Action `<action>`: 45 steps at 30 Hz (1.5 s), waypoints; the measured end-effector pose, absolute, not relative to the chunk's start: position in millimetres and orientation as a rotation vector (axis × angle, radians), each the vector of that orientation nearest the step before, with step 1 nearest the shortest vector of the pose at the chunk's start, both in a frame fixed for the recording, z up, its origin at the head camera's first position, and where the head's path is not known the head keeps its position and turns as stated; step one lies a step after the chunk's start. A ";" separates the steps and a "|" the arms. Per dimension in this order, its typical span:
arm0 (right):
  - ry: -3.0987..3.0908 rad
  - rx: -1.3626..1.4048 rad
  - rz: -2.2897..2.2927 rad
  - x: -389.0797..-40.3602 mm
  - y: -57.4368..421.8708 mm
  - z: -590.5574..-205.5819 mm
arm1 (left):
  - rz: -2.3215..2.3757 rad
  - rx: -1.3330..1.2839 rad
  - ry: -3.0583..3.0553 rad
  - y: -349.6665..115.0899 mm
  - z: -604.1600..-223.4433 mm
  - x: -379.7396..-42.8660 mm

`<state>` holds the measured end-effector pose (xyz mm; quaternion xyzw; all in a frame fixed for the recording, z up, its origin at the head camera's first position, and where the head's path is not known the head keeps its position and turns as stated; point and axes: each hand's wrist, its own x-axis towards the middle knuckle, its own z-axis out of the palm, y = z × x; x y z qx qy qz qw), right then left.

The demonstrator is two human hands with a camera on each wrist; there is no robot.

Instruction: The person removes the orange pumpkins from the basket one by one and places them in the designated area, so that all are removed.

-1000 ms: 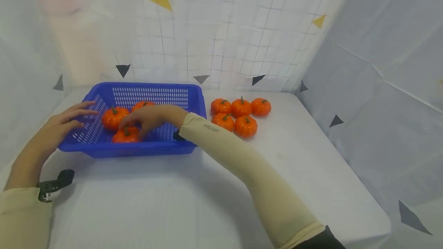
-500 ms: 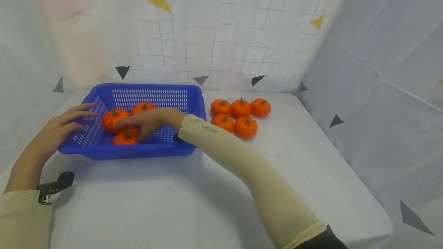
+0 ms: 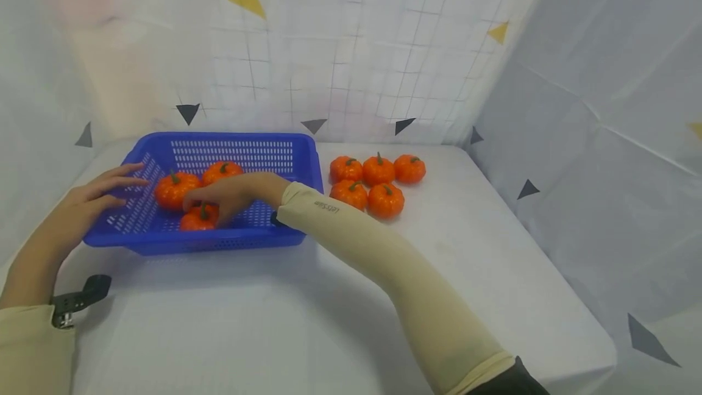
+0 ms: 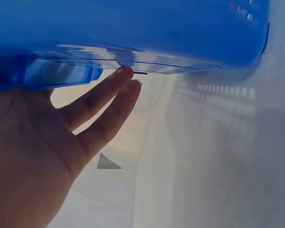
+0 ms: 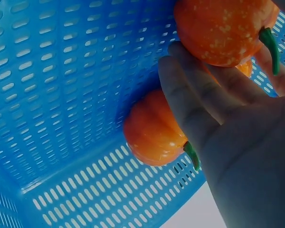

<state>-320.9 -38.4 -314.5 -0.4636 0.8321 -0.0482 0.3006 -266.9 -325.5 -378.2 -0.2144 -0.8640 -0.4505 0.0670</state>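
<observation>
White table [image 3: 219, 322]; pumpkin [image 3: 196, 221] in right hand [image 3: 230, 192].

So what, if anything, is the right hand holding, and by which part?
The right hand grips the front pumpkin in the basket by its sides, not the stem.

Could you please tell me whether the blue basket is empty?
Not empty: in the head view, three orange pumpkins show inside the blue basket.

- White table [image 3: 471, 273], spanning near to far
- Gridded sheet [image 3: 312, 66], far
- Grey sheet [image 3: 603, 200], right
- Yellow triangles [image 3: 249, 0], far
- Dark triangles [image 3: 188, 113], left, far and right
</observation>
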 end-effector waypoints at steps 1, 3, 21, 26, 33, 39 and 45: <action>2.210 -1.226 -0.123 -320.9 -38.8 -315.2 | -1.354 -0.636 -2.612 -325.8 -378.8 -266.5; 2.217 -1.229 -0.111 -321.2 -38.9 -317.0 | -1.341 -0.624 -2.624 -325.6 -379.9 -265.6; 2.370 -1.195 -0.207 -326.7 -28.5 -318.7 | -1.357 -0.605 -2.633 -325.3 -383.7 -261.8; 2.421 -1.186 -0.301 -328.3 -29.1 -312.7 | -1.338 -0.613 -2.627 -326.8 -380.3 -261.9; 2.408 -1.230 -0.385 -333.3 -30.1 -305.1 | -1.322 -0.597 -2.605 -332.3 -373.7 -262.4; 2.415 -1.203 -0.414 -334.8 -22.2 -303.7 | -1.380 -0.639 -2.577 -327.8 -375.7 -265.7; 2.461 -1.160 -0.430 -332.1 -16.1 -298.9 | -1.359 -0.665 -2.577 -327.5 -377.0 -266.8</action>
